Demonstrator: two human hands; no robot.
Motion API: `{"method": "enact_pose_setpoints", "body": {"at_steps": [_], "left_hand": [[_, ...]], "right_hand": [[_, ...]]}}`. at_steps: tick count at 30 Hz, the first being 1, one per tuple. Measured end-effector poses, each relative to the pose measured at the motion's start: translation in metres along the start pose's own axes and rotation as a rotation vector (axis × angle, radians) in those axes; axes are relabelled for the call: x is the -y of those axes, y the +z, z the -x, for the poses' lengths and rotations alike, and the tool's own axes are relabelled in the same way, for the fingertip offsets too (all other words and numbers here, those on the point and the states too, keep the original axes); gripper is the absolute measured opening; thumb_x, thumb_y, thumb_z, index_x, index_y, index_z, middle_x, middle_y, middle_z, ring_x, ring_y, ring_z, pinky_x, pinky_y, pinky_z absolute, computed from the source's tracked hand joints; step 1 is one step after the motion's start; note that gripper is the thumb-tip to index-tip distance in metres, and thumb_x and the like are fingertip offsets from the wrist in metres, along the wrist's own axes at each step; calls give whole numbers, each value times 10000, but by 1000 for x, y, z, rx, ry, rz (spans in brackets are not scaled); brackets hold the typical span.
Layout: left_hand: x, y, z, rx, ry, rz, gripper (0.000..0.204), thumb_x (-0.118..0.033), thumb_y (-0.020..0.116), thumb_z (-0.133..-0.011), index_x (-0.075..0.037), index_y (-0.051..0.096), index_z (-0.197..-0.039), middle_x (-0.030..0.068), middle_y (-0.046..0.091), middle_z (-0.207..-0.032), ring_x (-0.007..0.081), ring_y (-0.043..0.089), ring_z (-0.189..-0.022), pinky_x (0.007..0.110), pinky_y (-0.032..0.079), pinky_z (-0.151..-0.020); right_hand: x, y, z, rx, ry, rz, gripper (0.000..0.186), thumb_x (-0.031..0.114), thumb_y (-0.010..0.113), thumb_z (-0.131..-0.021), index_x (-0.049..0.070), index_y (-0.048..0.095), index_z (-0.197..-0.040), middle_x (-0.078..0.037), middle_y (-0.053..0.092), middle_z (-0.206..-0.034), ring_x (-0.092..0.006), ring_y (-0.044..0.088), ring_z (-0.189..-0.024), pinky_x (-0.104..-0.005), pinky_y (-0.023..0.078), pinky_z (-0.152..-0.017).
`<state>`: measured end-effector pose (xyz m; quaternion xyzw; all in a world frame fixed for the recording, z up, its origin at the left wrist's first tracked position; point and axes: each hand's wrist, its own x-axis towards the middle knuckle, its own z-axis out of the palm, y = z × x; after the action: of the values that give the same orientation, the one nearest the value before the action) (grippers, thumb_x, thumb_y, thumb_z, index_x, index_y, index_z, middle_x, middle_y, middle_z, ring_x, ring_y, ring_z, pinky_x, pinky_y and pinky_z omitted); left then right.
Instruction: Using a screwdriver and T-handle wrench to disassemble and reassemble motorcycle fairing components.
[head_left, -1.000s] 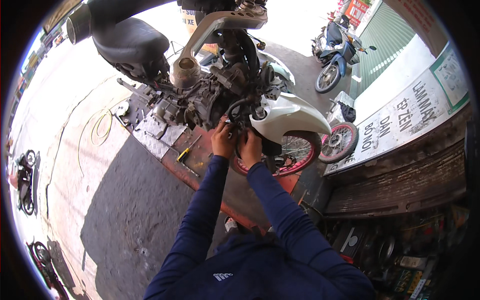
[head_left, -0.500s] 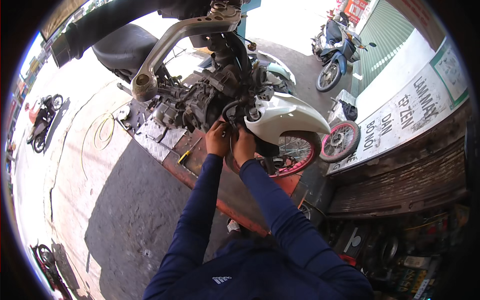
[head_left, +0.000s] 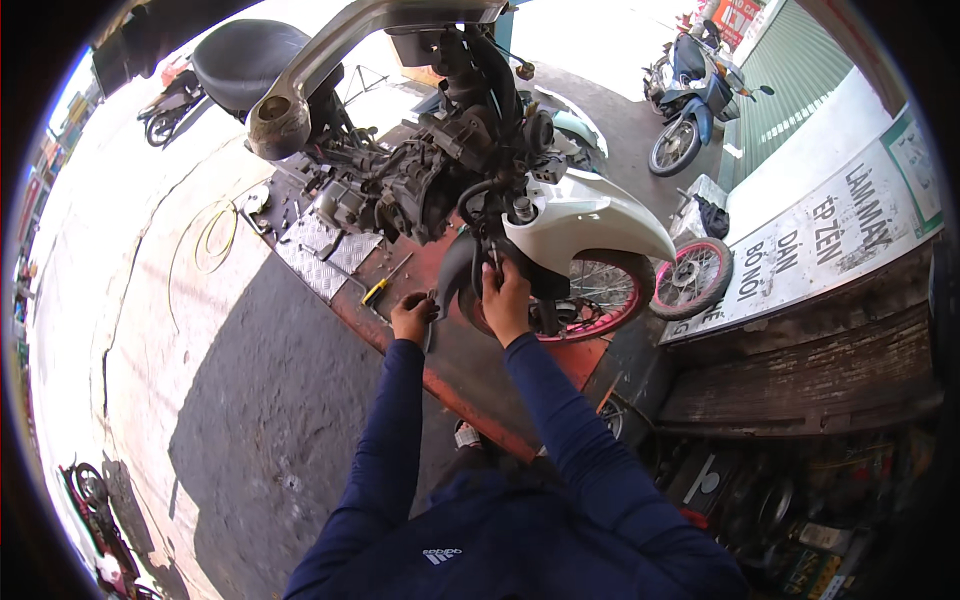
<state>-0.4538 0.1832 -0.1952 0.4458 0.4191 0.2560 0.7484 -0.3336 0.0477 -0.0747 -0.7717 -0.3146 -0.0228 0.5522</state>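
Your shirt [head_left: 540, 550] dark blue. Sleeves [head_left: 383, 435] long, wrinkly, same blue. Small white striped mark [head_left: 441, 556] on front.

Blue motorbike [head_left: 694, 98] near green shutter [head_left: 787, 92]

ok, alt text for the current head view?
Bare right hand at the dark mudguard of a partly dismantled motorbike, left hand by that mudguard's lower edge; a yellow-handled tool lies nearby on a red platform.

Strong daylight bleaches the road [head_left: 75, 320] at left nearly to white, and a broad, crisp-edged shadow [head_left: 270, 400] darkens the pavement [head_left: 150, 330]. Clutter [head_left: 790, 510] at lower right sits dim; fisheye curvature bends edges toward a black rim.
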Motion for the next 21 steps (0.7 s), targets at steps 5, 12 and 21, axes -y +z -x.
{"method": "enact_pose_setpoints", "body": {"at_steps": [5, 12, 21], "left_hand": [[122, -47, 62, -132, -337, 106, 186, -72, 580, -841, 5, 596, -1009, 101, 634, -807, 246, 651, -681, 334, 532, -615], [225, -31, 31, -313, -501, 90, 186, -54, 565, -843, -8, 590, -1021, 117, 646, -806, 245, 657, -685, 336, 509, -556], [334, -64, -71, -406, -455, 80, 197, -66, 533, -866, -31, 568, -1057, 100, 642, -857, 235, 644, -728, 335, 512, -597]], "right_hand": [[-68, -41, 151, 343, 523, 29, 216, 208, 528, -897, -4, 572, -894, -179, 598, -732, -322, 591, -674, -400, 439, -615], [-228, -62, 297, 331, 954, -68, 255, 187, 541, -874, -54, 559, -794, -181, 587, -671, -309, 607, -635, -410, 438, -593], [-330, -29, 309, 449, 1359, -333, 115, 150, 479, -935, 35, 485, -949, -96, 607, -760, -254, 656, -699, -400, 545, -609]]}}
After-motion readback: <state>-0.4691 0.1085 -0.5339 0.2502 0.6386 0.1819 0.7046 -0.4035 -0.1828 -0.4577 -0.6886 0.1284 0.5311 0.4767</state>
